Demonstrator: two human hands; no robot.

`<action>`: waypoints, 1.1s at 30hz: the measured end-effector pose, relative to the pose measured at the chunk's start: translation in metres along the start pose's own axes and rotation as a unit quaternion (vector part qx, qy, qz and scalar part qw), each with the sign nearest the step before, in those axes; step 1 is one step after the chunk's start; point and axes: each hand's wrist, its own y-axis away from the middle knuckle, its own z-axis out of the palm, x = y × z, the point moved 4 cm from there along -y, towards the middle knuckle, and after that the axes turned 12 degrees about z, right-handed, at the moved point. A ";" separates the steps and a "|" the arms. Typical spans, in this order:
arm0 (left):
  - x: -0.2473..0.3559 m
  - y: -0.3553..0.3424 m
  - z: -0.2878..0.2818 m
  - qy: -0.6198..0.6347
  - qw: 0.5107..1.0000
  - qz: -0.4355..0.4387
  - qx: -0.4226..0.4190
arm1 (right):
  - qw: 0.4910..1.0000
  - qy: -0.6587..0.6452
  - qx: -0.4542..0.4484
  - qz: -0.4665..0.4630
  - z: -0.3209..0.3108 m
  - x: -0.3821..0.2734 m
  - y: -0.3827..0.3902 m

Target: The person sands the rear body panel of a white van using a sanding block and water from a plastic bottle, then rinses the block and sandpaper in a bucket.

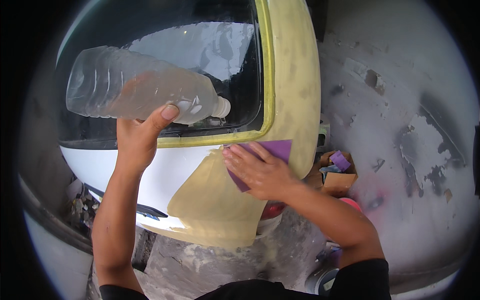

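Observation:
My left hand (142, 137) grips a large clear plastic bottle (150, 87) with cloudy liquid in it. The bottle lies nearly sideways in front of the dark window (220, 45), its white-capped or white-necked end tipped down to the right. With fingers stretched out, my right hand (260, 170) lies flat on a purple sheet of sandpaper (277, 149), pressing it against the vehicle's body. Beneath and around the sheet is a tan filler-like coating (215, 205), bordering white paint (175, 165). Yellow tape or trim (267, 100) edges the window.
A cardboard box (339, 182) with purple scraps stands right of the vehicle, by a stained grey wall (400, 125). A red tail light (272, 210) sits below my right hand. Lower right is a bucket (325, 280). Rubble (82, 210) lies at left.

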 end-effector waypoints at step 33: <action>0.028 0.062 0.019 -0.043 0.998 -0.039 0.026 | 0.990 -0.044 -0.063 -0.118 -0.013 0.026 -0.006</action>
